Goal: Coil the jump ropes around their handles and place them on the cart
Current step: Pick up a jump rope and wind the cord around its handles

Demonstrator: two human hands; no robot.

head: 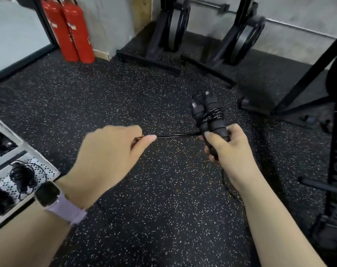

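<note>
Head view: right hand (229, 145) grips the two black handles (208, 116) of a jump rope side by side, handles tilted up and away. Several turns of rope (175, 135) are wound around the handles. Left hand (109, 149) pinches the rope, which runs taut between both hands. Loose rope hangs below the right wrist. Cart (48, 166) stands at lower left, well apart, carrying coiled jump ropes (23, 176). A watch (48, 192) sits on the left wrist. Two fire extinguishers (69, 29) stand by the wall.

Even indoor light, soft shadows; motion blur, wide-angle bending at edges.
</note>
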